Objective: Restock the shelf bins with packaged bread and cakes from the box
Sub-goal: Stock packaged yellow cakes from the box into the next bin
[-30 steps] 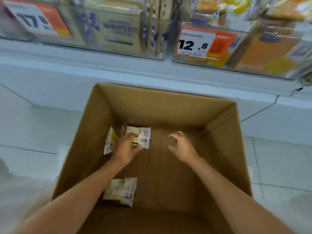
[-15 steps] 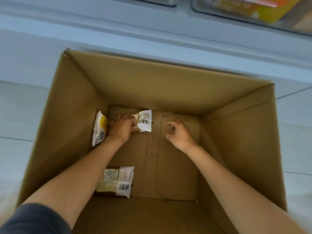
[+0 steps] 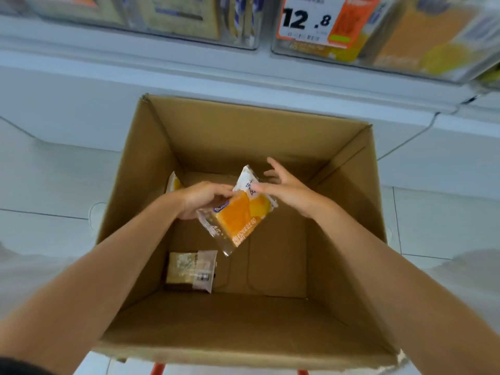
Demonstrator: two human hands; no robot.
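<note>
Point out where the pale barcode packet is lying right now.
Head view: the pale barcode packet lies on the floor of the cardboard box, near-left corner, below the left hand holding the orange cake packet.

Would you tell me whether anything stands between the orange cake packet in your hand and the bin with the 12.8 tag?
Nothing visible does. The left hand holds the packet over the box, with open space up to the bin; the bin's opening lies outside the picture.
</note>
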